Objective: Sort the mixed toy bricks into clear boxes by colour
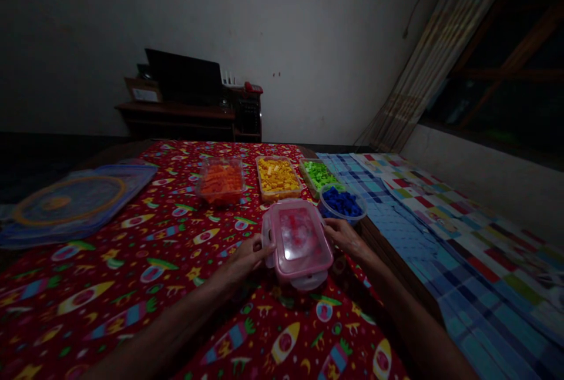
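Observation:
A lidded plastic food container [302,239] with a pink snap lid and red contents is between my two hands, slightly tilted toward me. My left hand [249,254] grips its left side, thumb on the side flap. On the opposite side, my right hand [346,236] has its fingers against the upper right edge. The front flap hangs folded outward. Just beyond it stand a round tub of blue pieces [341,202], a box of green pieces [319,174], a box of yellow pieces [277,175] and a box of orange pieces [221,181].
A red patterned cloth [176,286] covers the surface in front of me. Flat blue-edged plastic bags [83,198] lie at the left. To the right is a blue plaid cloth [423,251]. A dark monitor [185,79] sits on a desk [176,111] by the wall.

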`<action>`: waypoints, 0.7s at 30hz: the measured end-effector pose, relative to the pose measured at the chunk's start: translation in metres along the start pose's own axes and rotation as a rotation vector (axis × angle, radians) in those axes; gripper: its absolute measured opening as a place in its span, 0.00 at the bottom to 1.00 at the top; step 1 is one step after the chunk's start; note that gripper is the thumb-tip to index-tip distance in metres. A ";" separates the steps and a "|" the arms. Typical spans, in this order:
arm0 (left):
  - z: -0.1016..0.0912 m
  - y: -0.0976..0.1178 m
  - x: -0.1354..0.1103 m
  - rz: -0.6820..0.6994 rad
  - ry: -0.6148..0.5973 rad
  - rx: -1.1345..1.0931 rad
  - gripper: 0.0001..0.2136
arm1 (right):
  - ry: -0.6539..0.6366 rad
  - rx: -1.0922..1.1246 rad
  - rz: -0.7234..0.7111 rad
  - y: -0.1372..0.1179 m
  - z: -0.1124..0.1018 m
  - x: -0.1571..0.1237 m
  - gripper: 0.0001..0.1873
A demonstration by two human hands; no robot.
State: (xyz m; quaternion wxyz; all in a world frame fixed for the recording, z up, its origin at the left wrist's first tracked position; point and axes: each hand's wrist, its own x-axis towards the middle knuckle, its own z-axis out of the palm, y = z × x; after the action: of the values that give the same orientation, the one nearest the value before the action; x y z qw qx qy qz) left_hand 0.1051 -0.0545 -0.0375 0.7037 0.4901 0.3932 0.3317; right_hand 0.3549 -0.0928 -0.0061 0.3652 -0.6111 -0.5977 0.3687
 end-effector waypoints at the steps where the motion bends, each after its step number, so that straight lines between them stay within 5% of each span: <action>1: 0.000 -0.001 0.000 -0.007 -0.006 0.000 0.24 | 0.020 -0.015 0.001 0.001 0.000 0.000 0.24; 9: 0.009 0.000 -0.004 -0.098 0.020 -0.084 0.30 | 0.001 -0.075 -0.057 0.018 0.002 0.006 0.24; 12: 0.010 0.002 -0.004 -0.087 0.058 -0.093 0.31 | 0.056 -0.271 -0.107 0.017 0.001 0.002 0.23; 17: 0.010 0.008 -0.003 -0.093 0.063 -0.146 0.32 | 0.233 -0.770 -0.198 -0.013 0.007 -0.014 0.24; 21: 0.008 0.007 -0.002 -0.083 0.052 -0.146 0.32 | 0.184 -0.964 -0.493 -0.044 0.022 -0.006 0.27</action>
State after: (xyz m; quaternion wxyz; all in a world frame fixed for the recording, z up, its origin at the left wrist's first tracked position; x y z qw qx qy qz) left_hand 0.1106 -0.0576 -0.0283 0.7404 0.4119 0.4061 0.3426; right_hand 0.3152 -0.0975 0.0232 0.1702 -0.5805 -0.7902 -0.0981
